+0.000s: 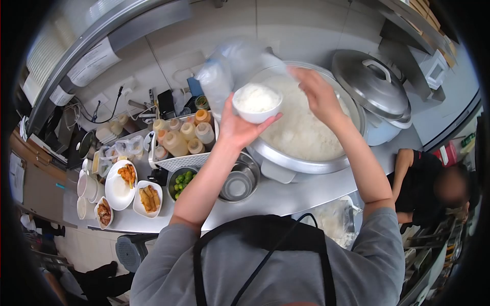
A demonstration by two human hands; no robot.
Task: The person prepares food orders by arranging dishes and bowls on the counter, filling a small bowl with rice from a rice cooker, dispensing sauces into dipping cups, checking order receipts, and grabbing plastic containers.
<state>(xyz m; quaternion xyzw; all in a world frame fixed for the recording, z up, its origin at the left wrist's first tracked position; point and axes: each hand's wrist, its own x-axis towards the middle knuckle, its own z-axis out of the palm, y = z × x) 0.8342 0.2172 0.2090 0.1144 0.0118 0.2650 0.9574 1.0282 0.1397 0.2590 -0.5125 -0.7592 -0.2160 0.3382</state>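
White outside, smooth and rounded: bowl (263, 117) heaped with cooked rice (256, 97), raised in left hand (241, 128) beside left edge of large metal pot (306, 165). Left fingers curved around and beneath; one digit against left side, another along right side, remainder hidden. Right hand (319, 96) above pot, blurred, fingers bent and close together; cannot tell whether pinching anything.

Handling, as judged: fairly light, stiff-walled, probably slippery in damp fingers, possibly fragile if knocked against metal. Cooked rice likely soft and sticky, with loose grains apt to fall if tilted. Recommended hold: palm under base, fingers and thumb on outer wall, clear of mound.

Surroundings: translucent plastic bag (214, 81) beyond left hand; metal lid (360, 84) right of pot; metal basin (252, 173) on counter, just right of left forearm.
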